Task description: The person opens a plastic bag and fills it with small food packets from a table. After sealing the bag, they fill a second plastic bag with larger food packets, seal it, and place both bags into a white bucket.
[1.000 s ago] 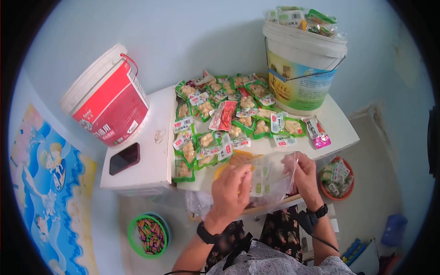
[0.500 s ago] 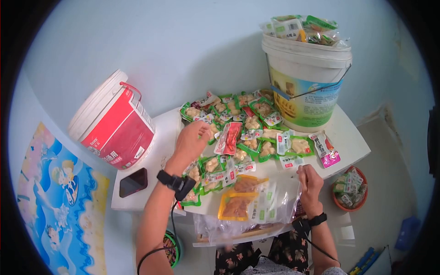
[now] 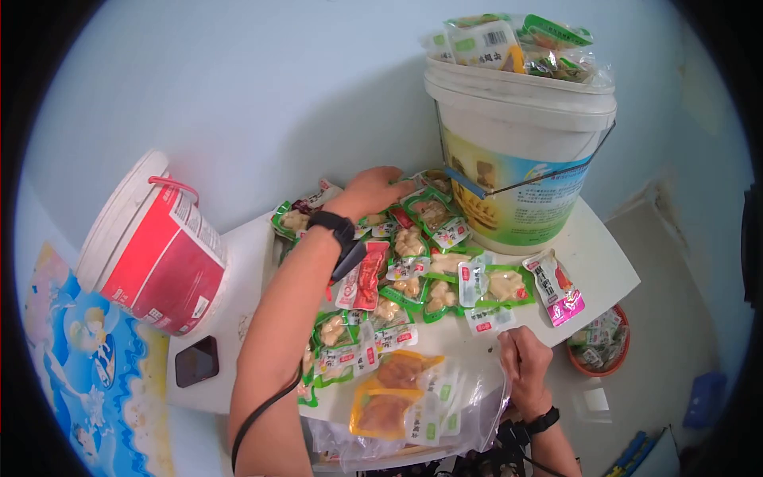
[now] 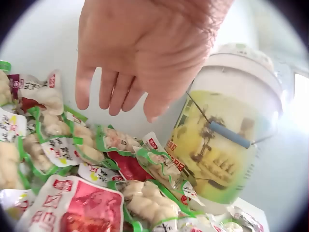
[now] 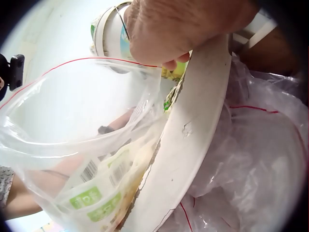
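Observation:
My left hand [image 3: 372, 192] reaches over the back of a heap of green-edged snack packets [image 3: 409, 240]. In the left wrist view its fingers hang straight above the packets, holding nothing. Toward the heap's middle lies a red-and-white packet [image 3: 364, 276]. At the table's front edge my right hand [image 3: 524, 366] pinches the rim of a clear zip bag [image 5: 91, 137]. Its fingertips are partly hidden behind the hand in the right wrist view. Inside the bag lie yellow-edged packets [image 3: 385, 412] with white and green labels.
A white bucket [image 3: 517, 183] topped with packets stands back right; a red-labelled bucket [image 3: 163, 262] is at left. A phone [image 3: 196, 362] lies before it. A pink-and-white packet [image 3: 554, 288] is near the right edge. More clear bags [image 5: 263, 140] lie below the table edge. An orange basket [image 3: 600, 342] stands right.
My left hand has left the bag, passed over the heap's left side and moved to its back. My right hand keeps the bag's rim at the front edge. The head view has shifted.

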A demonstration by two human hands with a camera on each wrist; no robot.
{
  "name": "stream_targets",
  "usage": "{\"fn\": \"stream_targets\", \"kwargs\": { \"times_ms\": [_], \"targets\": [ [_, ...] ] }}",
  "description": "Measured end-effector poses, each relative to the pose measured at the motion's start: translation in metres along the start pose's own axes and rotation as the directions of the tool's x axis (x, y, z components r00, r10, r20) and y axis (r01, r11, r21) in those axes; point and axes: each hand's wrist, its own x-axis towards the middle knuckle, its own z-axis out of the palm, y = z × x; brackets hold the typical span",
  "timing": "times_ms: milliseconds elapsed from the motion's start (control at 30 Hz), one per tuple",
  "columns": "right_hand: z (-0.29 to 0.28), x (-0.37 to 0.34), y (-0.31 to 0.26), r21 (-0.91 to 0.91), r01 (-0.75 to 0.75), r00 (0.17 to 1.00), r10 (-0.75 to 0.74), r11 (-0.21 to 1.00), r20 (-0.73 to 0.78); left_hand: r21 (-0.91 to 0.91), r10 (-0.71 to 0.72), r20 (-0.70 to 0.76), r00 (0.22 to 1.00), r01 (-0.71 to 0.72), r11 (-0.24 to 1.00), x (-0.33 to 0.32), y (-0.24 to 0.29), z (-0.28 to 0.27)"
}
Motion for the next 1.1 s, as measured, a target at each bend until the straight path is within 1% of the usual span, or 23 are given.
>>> {"fn": "stream_targets", "kwargs": {
  "times_ms": [67, 167, 267, 300, 367, 400, 500, 533, 600, 633, 667, 767, 800, 867, 900, 1000, 1067, 1100],
  "targets": [
    [0.000, 0.000, 0.001, -0.002, 0.005, 1.000, -0.005, 1.000, 0.007, 0.015, -0.018, -0.052, 0.998, 0.018, 1.000, 0.022, 0.004, 0.022],
    [0.002, 0.001, 0.003, -0.011, 0.012, 1.000, -0.012, 1.000, 0.005, 0.188, 0.107, 0.010, 0.994, -0.107, 0.976, 0.040, 0.002, 0.040],
    [0.000, 0.003, 0.002, -0.015, 0.034, 0.999, -0.034, 0.999, 0.001, 0.092, 0.006, 0.197, 0.980, -0.025, 0.995, 0.043, -0.001, 0.032],
    [-0.001, 0.003, 0.003, -0.015, 0.045, 0.999, -0.045, 0.999, -0.005, 0.092, 0.001, 0.299, 0.954, -0.030, 0.995, 0.040, -0.001, 0.026],
    [0.001, 0.004, 0.005, 0.000, 0.071, 0.997, -0.071, 0.997, -0.013, 0.101, -0.024, 0.486, 0.873, -0.029, 0.995, 0.029, -0.004, 0.005],
    [0.001, 0.004, 0.004, -0.005, 0.069, 0.997, -0.069, 0.998, -0.014, 0.114, 0.019, 0.433, 0.901, -0.076, 0.991, 0.016, -0.007, 0.000],
    [-0.001, 0.004, 0.003, -0.010, 0.071, 0.997, -0.071, 0.997, -0.016, 0.131, 0.086, 0.369, 0.926, -0.144, 0.981, -0.022, -0.031, -0.006],
    [-0.001, 0.004, 0.003, -0.004, 0.075, 0.997, -0.075, 0.997, -0.024, 0.033, 0.114, 0.432, 0.894, -0.142, 0.989, -0.035, -0.029, -0.014],
    [0.000, 0.004, 0.003, 0.002, 0.084, 0.996, -0.084, 0.996, -0.036, 0.069, 0.172, 0.447, 0.878, -0.226, 0.972, -0.055, -0.048, -0.009],
    [0.000, 0.004, 0.003, 0.003, 0.090, 0.995, -0.090, 0.996, -0.038, 0.085, 0.199, 0.454, 0.868, -0.265, 0.960, -0.068, -0.049, -0.009],
    [0.000, 0.004, 0.003, 0.003, 0.095, 0.995, -0.095, 0.995, -0.040, 0.022, 0.216, 0.421, 0.881, -0.248, 0.968, -0.081, -0.052, -0.010],
    [0.001, 0.003, 0.002, -0.006, 0.097, 0.994, -0.097, 0.995, -0.041, 0.018, 0.167, 0.443, 0.881, -0.195, 0.981, -0.104, -0.053, -0.019],
    [0.001, 0.003, 0.001, 0.003, 0.096, 0.995, -0.096, 0.995, -0.037, 0.031, 0.230, 0.402, 0.886, -0.264, 0.964, -0.108, -0.060, -0.019],
    [0.001, 0.004, 0.001, 0.019, 0.094, 0.995, -0.093, 0.995, -0.029, 0.045, 0.082, 0.509, 0.857, -0.121, 0.992, -0.104, -0.038, -0.039],
    [0.001, 0.004, 0.001, 0.020, 0.097, 0.995, -0.096, 0.995, -0.031, 0.058, 0.012, 0.560, 0.829, -0.053, 0.997, -0.095, -0.027, -0.048],
    [0.001, 0.004, 0.002, 0.007, 0.091, 0.996, -0.091, 0.996, -0.024, 0.212, -0.067, 0.314, 0.947, -0.001, 0.977, -0.057, -0.015, -0.049],
    [0.000, 0.005, 0.000, -0.018, 0.070, 0.998, -0.070, 0.997, -0.003, 0.160, 0.025, 0.127, 0.992, -0.045, 0.986, -0.032, 0.004, -0.037],
    [0.001, 0.006, 0.000, -0.009, 0.074, 0.997, -0.074, 0.997, -0.008, 0.134, 0.069, 0.028, 0.997, -0.072, 0.988, -0.019, 0.014, -0.027]
  ]
}}
